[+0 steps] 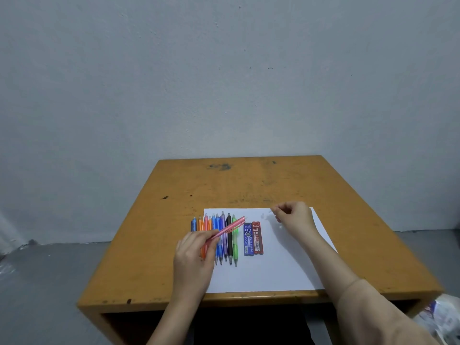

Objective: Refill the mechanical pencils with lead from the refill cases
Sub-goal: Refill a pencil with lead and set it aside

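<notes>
Left hand [196, 247] and right hand [293, 217] work above a worn wooden table [249, 185] and the white sheet [273, 270] laid on it. Coloured mechanical pencils [229, 242] lie in a row on the sheet's left side, with two refill cases [249, 239] at mid-sheet. The left grips a pink pencil [227, 229] aslant over that row. The right, at the sheet's far edge, pinches a tiny pale piece [270, 210].

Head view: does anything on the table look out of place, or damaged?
Nothing looks damaged or spilled. The pink pencil crosses the row of pencils at a slant only because the left hand holds it. A small clear piece lies loose on the paper near the right hand; it might roll away.
</notes>
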Demonstrator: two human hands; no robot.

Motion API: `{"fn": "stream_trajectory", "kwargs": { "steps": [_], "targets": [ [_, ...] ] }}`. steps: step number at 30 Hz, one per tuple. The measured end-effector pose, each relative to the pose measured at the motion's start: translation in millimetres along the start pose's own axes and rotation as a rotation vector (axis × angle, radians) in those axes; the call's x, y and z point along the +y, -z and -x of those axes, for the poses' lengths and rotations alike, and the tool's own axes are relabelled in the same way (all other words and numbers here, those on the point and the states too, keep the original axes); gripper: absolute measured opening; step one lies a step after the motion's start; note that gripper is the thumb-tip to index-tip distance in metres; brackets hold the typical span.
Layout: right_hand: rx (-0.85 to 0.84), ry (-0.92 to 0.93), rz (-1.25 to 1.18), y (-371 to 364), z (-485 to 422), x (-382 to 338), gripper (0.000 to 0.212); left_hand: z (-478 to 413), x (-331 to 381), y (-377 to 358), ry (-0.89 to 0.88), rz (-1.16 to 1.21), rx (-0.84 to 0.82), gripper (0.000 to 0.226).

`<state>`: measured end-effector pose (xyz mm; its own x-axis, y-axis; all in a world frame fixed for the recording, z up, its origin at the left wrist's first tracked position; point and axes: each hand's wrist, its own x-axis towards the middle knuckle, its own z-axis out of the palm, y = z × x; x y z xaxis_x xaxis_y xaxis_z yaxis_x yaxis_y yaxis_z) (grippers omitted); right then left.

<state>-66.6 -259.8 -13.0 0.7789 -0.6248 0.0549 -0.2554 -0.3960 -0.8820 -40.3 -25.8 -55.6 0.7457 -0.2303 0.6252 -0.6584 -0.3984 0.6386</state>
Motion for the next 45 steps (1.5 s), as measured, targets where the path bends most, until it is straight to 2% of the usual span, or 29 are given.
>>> {"fn": "stream_trajectory", "kwargs": {
  "steps": [3, 6, 23, 31, 39, 45],
  "targets": [
    [-0.053, 0.016, 0.147, -4.1, -7.8, 3.0, 0.017, 0.5, -2.1, -0.7, -0.01, -0.015, -0.001, 0.019],
    [-0.065, 0.039, 0.233, -7.7, -10.5, 6.4, 0.016, 0.5, -3.3, -2.0, -0.025, -0.03, 0.007, 0.021],
    [-0.026, 0.08, 0.3, -20.2, -14.7, 13.8, 0.018, -0.6, -6.0, -3.7, -0.066, -0.073, -0.016, 0.022],
    [0.005, 0.038, 0.078, -12.0, -13.0, 8.8, 0.017, -0.2, -7.3, -4.0, -0.066, -0.056, -0.011, 0.02],
    [-0.012, 0.073, -0.383, -23.0, 30.6, -16.5, 0.02, 0.1, -2.0, -1.8, -0.056, -0.01, 0.016, 0.024],
    [0.014, 0.072, -0.557, -41.0, 68.3, -29.7, 0.019, 0.3, -0.8, -2.2, -0.084, -0.029, 0.033, 0.021]
  ]
}}
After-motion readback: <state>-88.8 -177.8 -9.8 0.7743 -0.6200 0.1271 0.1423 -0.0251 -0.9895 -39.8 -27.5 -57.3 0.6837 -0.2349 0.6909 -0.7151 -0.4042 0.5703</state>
